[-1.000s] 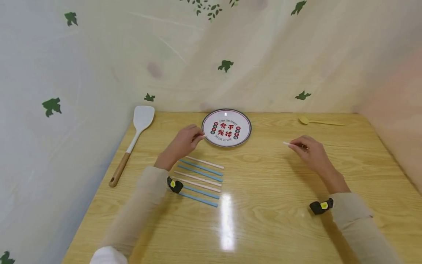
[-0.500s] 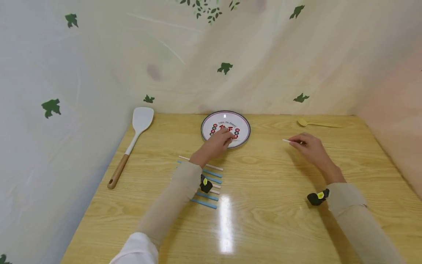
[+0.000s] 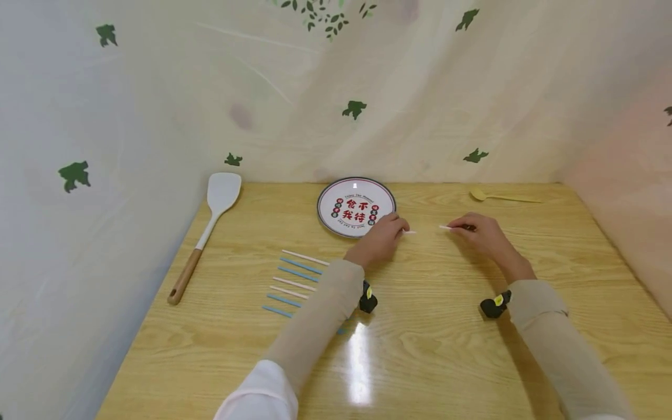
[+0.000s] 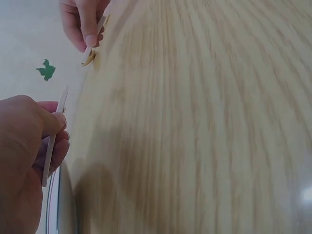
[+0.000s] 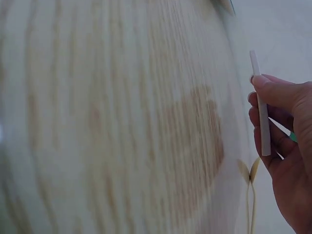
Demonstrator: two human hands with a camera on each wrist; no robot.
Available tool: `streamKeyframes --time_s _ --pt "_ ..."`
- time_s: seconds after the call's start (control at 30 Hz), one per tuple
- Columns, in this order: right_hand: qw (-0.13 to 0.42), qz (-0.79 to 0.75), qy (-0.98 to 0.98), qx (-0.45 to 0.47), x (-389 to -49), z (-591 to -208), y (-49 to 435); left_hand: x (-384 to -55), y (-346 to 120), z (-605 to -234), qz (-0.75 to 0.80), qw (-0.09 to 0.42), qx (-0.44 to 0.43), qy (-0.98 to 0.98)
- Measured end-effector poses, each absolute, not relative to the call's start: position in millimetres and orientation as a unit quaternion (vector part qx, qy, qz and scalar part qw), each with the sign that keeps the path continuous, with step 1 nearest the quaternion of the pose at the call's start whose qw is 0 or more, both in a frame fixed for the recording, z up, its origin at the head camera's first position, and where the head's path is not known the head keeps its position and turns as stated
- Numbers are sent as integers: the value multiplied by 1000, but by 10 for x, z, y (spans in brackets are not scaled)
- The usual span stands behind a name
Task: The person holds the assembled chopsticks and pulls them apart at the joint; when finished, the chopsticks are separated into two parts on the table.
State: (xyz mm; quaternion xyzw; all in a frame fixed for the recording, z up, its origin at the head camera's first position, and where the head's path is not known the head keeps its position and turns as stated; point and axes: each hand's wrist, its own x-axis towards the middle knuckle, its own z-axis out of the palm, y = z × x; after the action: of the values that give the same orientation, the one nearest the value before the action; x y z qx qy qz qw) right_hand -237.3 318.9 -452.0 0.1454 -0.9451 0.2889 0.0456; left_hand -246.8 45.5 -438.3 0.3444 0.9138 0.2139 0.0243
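Note:
My left hand [image 3: 380, 236] pinches a short whitish stick [image 4: 50, 151] between thumb and fingers, just beyond the right front rim of a round white plate [image 3: 333, 191] with red lettering. Facing it across a small gap, my right hand [image 3: 483, 236] pinches a similar whitish stick [image 5: 263, 122]. Both are held above the table, their near ends pointing toward each other without touching. Several thin sticks like chopsticks, blue [image 3: 300, 266] and pale pink [image 3: 301, 256], lie in a row left of centre. My left sleeve hides their right ends.
A white spatula [image 3: 223, 195] with a wooden handle lies along the table's left side. At the back right is a gold spoon [image 3: 479, 195]. Cloth walls [image 3: 294, 128] with green bird shapes enclose the wooden table [image 3: 430, 350] at the back and sides.
My left hand has moved right, passing over the front of the plate, carrying its stick toward the right hand. My right hand, still pinching its stick, stays nearly in place.

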Motion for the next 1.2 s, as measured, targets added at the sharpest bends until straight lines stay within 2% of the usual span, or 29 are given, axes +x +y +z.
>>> streamKeyframes --time_s 0.17,0.43,0.77,0.93,1.2 --pt "22 289 -946 145 -2384 -4516 3256 -2449 611 -4440 198 32 345 917" --pt "35 289 -941 171 -2361 -4583 3337 -2415 787 -4541 213 28 317 924" --pt "44 284 -940 185 -2333 -4661 3330 -2419 889 -4693 243 -3 277 930" --pt "72 273 -938 203 -2321 -4677 3340 -2434 943 -4727 255 -23 273 927" --pt "96 265 -935 214 -2309 -4699 3345 -2427 976 -4734 261 -2 251 932"
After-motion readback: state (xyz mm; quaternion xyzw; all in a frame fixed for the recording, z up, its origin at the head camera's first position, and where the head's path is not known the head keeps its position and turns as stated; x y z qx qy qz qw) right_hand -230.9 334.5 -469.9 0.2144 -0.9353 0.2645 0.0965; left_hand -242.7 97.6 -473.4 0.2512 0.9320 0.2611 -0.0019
